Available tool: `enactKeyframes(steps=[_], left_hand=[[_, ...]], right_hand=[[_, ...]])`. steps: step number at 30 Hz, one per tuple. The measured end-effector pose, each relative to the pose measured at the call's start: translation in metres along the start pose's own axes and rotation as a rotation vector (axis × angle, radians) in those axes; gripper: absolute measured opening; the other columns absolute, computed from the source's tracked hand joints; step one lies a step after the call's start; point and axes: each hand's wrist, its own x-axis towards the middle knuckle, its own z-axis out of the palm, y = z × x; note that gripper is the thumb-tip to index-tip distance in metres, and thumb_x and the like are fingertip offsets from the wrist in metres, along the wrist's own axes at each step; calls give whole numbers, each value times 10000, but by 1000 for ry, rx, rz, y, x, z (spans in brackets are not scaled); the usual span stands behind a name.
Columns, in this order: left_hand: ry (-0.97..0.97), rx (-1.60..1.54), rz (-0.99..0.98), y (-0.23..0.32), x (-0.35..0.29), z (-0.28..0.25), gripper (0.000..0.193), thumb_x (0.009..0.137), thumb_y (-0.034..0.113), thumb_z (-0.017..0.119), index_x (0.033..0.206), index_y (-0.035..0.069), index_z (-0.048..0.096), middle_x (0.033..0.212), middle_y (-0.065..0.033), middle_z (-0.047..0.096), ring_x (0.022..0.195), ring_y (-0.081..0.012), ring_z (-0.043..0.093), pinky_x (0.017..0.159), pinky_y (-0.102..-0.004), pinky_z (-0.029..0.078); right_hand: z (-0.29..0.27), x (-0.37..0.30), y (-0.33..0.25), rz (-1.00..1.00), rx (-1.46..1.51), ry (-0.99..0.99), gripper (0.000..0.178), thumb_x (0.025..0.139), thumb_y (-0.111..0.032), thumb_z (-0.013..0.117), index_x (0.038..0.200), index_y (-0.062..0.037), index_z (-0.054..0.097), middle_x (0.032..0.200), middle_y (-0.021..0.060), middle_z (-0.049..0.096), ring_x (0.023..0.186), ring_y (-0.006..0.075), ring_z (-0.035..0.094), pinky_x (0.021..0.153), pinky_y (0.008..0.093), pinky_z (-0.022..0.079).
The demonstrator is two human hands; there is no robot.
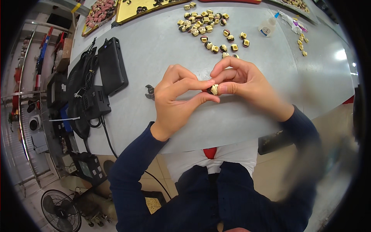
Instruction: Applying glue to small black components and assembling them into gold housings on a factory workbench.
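Note:
Between my two hands, over the grey table [232, 123], is a small cream-and-black moulded piece [214, 89]. The thumb and index finger of my left hand [176, 94] pinch its dark side. From the other side, my right hand [247, 83] grips the piece with thumb and bent fingers, which partly hide it. Beside my left hand lie a couple of small dark curved pieces [149, 92]. Beyond the hands, several similar cream-and-black pieces [201, 23] are scattered in a loose cluster, a few close to my right fingers.
A squeeze bottle with a blue tip [267, 28] stands at the far right, near crumpled white tissue [290, 23]. Trays of pink pieces [101, 13] and dark pieces on yellow [145, 9] line the far edge. At left lie a flat black device [113, 65] and cables.

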Motion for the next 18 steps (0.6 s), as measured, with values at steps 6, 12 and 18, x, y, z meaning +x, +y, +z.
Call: enactKeyframes(steps=[6,12,18], left_hand=[[-34,151,57,5,11,-9,415,521,92,834,911,75,695,814,-36,545,745,-149,506,653,-246,421],[-123,392,68,-3,29,-60,364,541,140,815,881,88,695,854,-38,611,838,-195,535,709,-288,441],[-352,312,-230,-4,27,-88,261,579,69,780,818,33,681,782,-36,601,759,-150,551,695,-257,414]], right_hand=[[-4,2,0,-12,35,-28,298,849,-111,618,1098,24,524,1039,103,616,955,118,578,851,259,464],[-20,6,1,-189,-129,208,358,909,-145,538,1215,39,511,1116,94,584,1040,123,543,917,249,422],[-45,7,5,-187,-134,279,262,913,-118,529,1122,36,564,996,50,588,820,73,500,761,196,419]])
